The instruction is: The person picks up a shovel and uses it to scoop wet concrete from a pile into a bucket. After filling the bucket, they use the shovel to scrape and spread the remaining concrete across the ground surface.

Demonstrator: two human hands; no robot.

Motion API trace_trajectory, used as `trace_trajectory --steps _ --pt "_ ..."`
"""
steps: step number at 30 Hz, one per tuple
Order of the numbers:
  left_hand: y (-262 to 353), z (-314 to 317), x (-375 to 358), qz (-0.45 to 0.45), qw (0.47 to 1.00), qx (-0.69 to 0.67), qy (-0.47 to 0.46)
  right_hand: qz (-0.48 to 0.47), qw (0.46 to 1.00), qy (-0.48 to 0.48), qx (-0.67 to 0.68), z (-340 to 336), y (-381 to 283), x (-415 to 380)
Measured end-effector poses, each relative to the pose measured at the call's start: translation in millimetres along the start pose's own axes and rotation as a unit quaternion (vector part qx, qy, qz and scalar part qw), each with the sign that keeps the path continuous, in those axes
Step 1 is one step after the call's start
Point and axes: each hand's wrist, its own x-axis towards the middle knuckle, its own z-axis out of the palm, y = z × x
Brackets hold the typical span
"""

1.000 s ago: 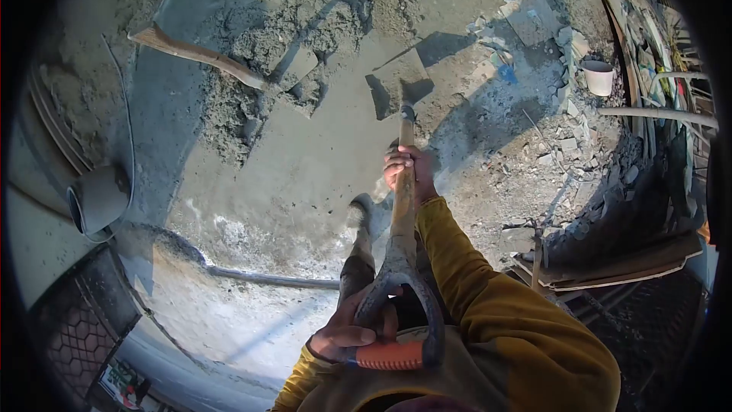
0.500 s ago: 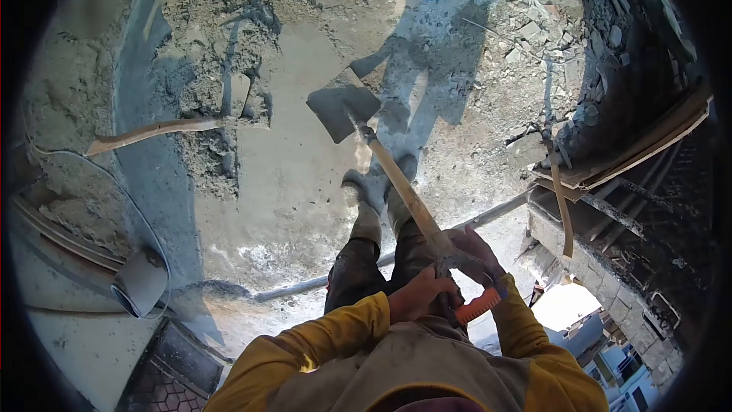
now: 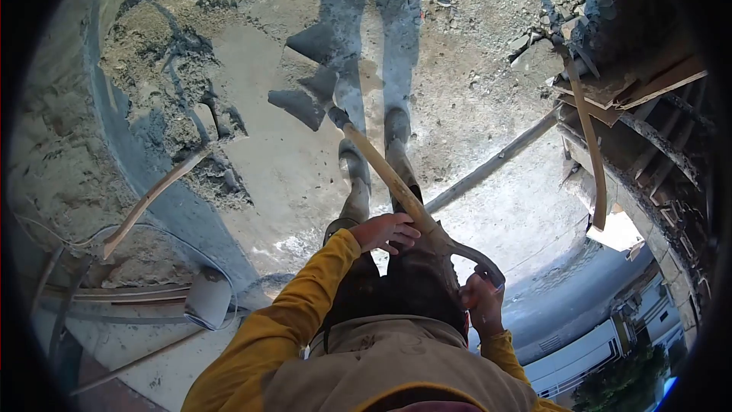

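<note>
A shovel [image 3: 389, 175] with a wooden shaft slants up and left from my body, its metal blade [image 3: 305, 99] low over the concrete floor ahead of my boots. My right hand [image 3: 485, 297] is wrapped round the handle end. Beside the lower shaft, my left hand [image 3: 383, 233] has its fingers stretched out and slightly apart, the fingertips right at the wood. My boots [image 3: 396, 126] stand below the shaft.
To the left, a wooden-handled tool [image 3: 156, 197] lies with its head in a rubble heap [image 3: 164, 53]. Another wooden handle [image 3: 585, 137] leans at right by broken boards [image 3: 671, 84]. A long pipe [image 3: 499, 159] crosses the floor. A grey bucket [image 3: 208, 296] sits lower left.
My left hand has let go of the shaft and moved left, fingers opening. My right hand has shifted down on the handle end. The view has turned, and the blade appears further left.
</note>
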Motion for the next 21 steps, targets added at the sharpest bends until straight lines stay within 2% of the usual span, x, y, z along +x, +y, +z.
trace_trajectory --steps 1,2,4,5,6,8,9,11,15,18,21 --pt "14.7 -23.8 2.9 0.007 0.999 -0.020 0.035 -0.005 0.999 0.036 0.013 -3.9 5.8 6.1" --pt "25.0 -45.8 12.7 0.038 0.994 -0.053 0.088 0.014 0.999 0.043 0.019 -7.0 9.0 10.0" --pt "46.1 -87.0 36.6 0.119 0.969 -0.104 0.191 -0.013 0.993 0.119 0.023 -9.0 7.4 17.8" --pt "58.2 -107.5 54.7 0.142 0.953 -0.164 0.210 -0.021 0.989 0.143 0.023 -5.4 4.0 21.4" --pt "68.8 -123.2 71.5 0.166 0.932 -0.225 0.230 -0.010 0.988 0.149 0.028 -4.9 2.8 21.5" --pt "98.7 -121.1 94.8 0.198 0.856 -0.375 0.298 -0.005 0.985 0.171 0.021 -6.7 1.6 23.8" --pt "96.1 -137.7 114.3 0.237 0.836 -0.365 0.335 0.003 0.981 0.193 -0.004 -7.8 3.0 26.9" --pt "81.9 -156.9 144.8 0.257 0.810 -0.358 0.387 0.012 0.971 0.237 -0.020 -18.2 12.7 30.8" --pt "48.6 -133.3 190.0 0.184 0.833 -0.314 0.417 0.023 0.943 0.332 0.011 -71.5 34.9 16.5" --pt "14.2 -66.9 228.8 0.132 0.875 -0.264 0.385 0.019 0.915 0.403 0.027 -139.7 48.7 -13.2" --pt "4.7 4.9 261.1 0.105 0.909 -0.235 0.328 0.028 0.893 0.449 0.009 -193.1 43.0 -51.8"
